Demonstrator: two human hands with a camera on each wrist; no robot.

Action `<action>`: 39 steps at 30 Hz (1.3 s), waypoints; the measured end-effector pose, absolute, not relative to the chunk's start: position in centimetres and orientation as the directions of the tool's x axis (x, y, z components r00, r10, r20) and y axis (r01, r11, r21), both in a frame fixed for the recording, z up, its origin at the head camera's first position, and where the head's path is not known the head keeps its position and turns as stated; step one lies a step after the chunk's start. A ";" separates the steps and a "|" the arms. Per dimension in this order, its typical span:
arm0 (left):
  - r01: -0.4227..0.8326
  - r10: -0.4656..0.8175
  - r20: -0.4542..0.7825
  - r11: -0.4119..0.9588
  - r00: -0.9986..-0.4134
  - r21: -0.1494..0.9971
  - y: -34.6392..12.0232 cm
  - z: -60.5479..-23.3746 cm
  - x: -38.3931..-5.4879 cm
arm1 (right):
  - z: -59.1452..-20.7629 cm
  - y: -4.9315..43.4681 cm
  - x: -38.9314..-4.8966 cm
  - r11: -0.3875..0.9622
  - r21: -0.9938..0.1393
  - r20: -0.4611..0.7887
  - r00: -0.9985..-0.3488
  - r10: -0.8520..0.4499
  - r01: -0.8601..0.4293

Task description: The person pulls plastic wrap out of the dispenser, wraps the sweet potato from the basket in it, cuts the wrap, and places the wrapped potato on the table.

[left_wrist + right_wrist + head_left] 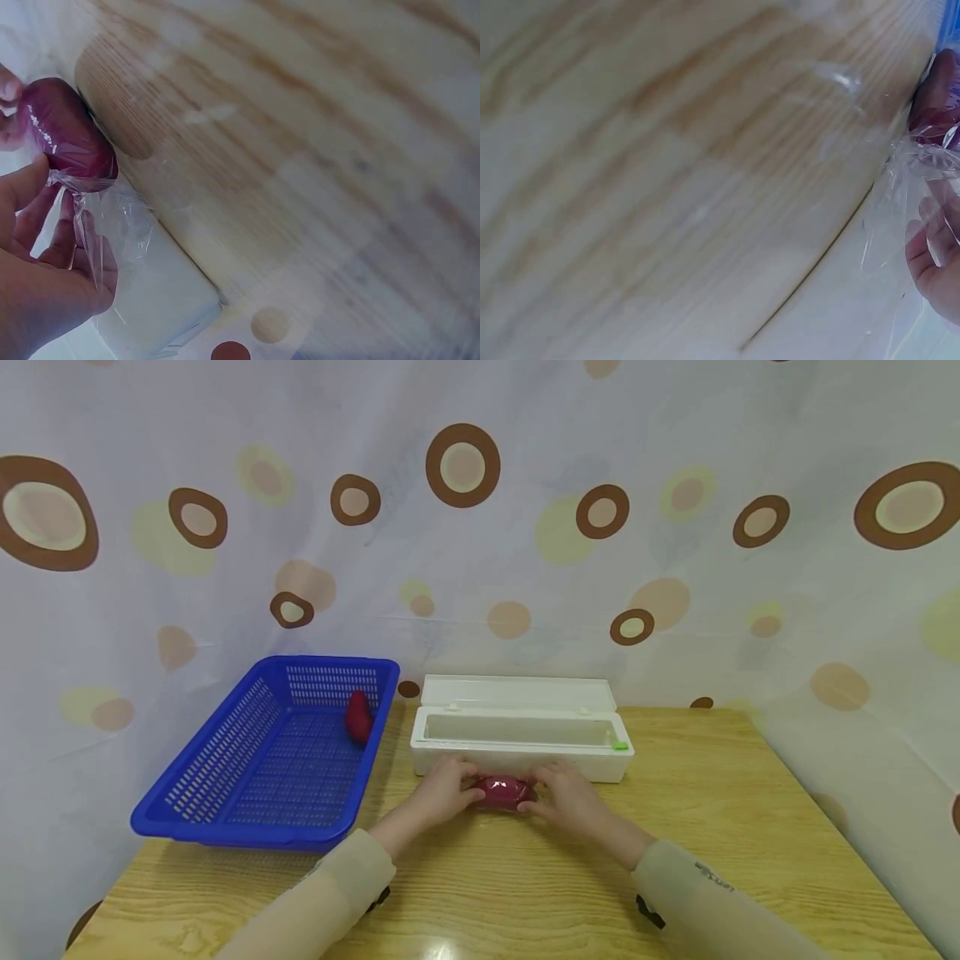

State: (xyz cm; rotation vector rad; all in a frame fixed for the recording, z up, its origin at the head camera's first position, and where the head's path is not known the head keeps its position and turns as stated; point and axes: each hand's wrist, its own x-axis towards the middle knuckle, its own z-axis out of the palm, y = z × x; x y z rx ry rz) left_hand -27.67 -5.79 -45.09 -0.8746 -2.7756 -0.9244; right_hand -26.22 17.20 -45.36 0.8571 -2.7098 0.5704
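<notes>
A dark-red oblong sweet potato (504, 792), wrapped in clear cling film (124, 214), lies between my hands in front of a white cling film dispenser (517, 748). The film gathers in creases at both of its ends. My left hand (444, 792) pinches the film at the left end, thumb in front and fingers behind. At the right end my right hand (567, 799) holds the gathered film between thumb and fingers. In the right wrist view the loose film (892, 225) spreads over the right fingers.
The dispenser's lid (517, 693) stands open at the back, and a green slider (619, 746) sits at its right end. To the left is a blue plastic basket (262, 831) with another red sweet potato (359, 718) inside. A patterned curtain (480, 568) hangs behind the wooden table (720, 827).
</notes>
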 end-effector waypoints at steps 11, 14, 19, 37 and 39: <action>0.538 0.505 0.206 0.702 -0.838 0.466 -5.6 -45.1 -27.5 | -45.7 16.8 -26.5 0.777 -0.007 0.375 -0.722 -0.581 -0.629; 0.537 0.503 0.207 0.708 -0.839 0.458 -5.6 -45.2 -27.5 | -45.8 16.7 -26.5 0.776 0.015 0.380 -0.714 -0.588 -0.631; 0.547 0.490 0.246 0.712 -0.836 0.440 -5.6 -45.3 -27.8 | -45.9 16.7 -26.8 0.768 0.011 0.383 -0.707 -0.595 -0.640; 0.523 0.469 0.233 0.734 -0.852 0.434 -5.5 -45.4 -27.9 | -45.6 16.9 -27.4 0.735 -0.062 0.376 -0.698 -0.610 -0.676; 0.521 0.470 0.228 0.735 -0.853 0.435 -5.5 -45.5 -27.9 | -45.7 16.9 -27.4 0.739 -0.081 0.371 -0.708 -0.601 -0.669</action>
